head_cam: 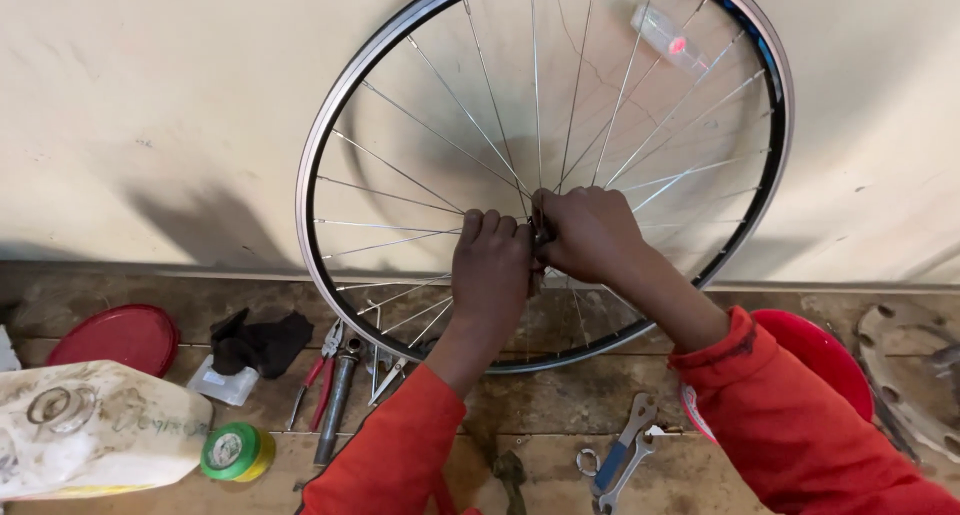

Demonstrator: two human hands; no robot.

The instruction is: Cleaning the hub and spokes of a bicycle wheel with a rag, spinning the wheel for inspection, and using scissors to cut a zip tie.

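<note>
A spoked bicycle wheel [330, 135] with a silver rim stands upright on a wooden bench against a pale wall. My left hand [490, 270] is closed around the hub at the wheel's centre, from the near left side. My right hand [590, 233] grips the hub from the right, fingers curled on the axle. The hub itself is mostly hidden by both hands. Both arms wear red sleeves. A clear spoke reflector [668, 41] sits near the top right of the wheel.
On the bench lie red-handled pliers [318, 373], a metal tube tool [338, 400], a black rag [258, 341], a red lid [118, 337], a white jug with a green cap [95, 425], flat wrenches [625, 450], a red bowl [820, 353] and a metal disc [915, 370].
</note>
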